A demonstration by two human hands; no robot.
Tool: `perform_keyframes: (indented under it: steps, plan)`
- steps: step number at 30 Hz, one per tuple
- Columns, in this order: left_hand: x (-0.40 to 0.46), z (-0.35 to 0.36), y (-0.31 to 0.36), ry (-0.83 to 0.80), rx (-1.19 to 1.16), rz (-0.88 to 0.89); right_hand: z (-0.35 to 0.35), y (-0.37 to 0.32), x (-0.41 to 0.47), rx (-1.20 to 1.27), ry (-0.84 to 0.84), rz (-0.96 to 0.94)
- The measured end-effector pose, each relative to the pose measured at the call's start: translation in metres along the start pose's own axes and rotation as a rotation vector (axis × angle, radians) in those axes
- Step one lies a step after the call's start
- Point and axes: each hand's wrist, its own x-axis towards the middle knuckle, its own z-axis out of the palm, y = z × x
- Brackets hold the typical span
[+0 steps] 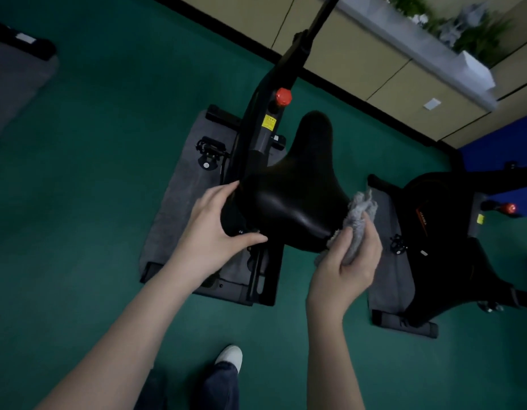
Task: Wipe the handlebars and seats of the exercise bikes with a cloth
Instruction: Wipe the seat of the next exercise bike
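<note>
where the view looks down from head height, item one is a black bike seat [289,199], wide at the near end and narrowing to a nose that points away, mounted on a dark exercise bike frame [258,134] with a red knob [283,97] and a yellow label [268,122]. left hand [218,226]: fingers spread and curled round the seat's near left edge, thumb lying along the underside at the rear; grip wide, holding the seat. right hand [349,261]: fingers and thumb closed round a bunched grey cloth [360,216], fluffy in texture, which is pressed against the seat's near right edge; the cloth's loose end stands up above the fingers. frame stands on a grey floor mat [179,202] laid on green flooring [93,143]; a black pedal [210,150] shows to the frame's left. second black exercise bike [445,232], on its own grey mat, sits just beside on the right, with another red knob [509,208]. beige wall panels [360,51] run along the far edge, with blurred green plants [481,34] on a ledge above. a white shoe [230,355] and dark trouser leg appear at the bottom edge.
</note>
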Motion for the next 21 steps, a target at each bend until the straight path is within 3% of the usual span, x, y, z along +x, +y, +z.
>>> perform_keyframes:
  steps: [6,12,21]
  plan:
    - [-0.014,-0.010,0.018,-0.015,0.139,0.009,-0.034,-0.014,0.010,-0.051,-0.190,0.098]
    - [-0.034,-0.019,0.043,-0.059,0.349,0.087,-0.097,-0.033,0.010,-0.028,-0.279,0.165]
    - [-0.054,0.008,0.106,-0.235,0.607,0.297,-0.179,-0.035,0.010,0.002,-0.257,0.230]
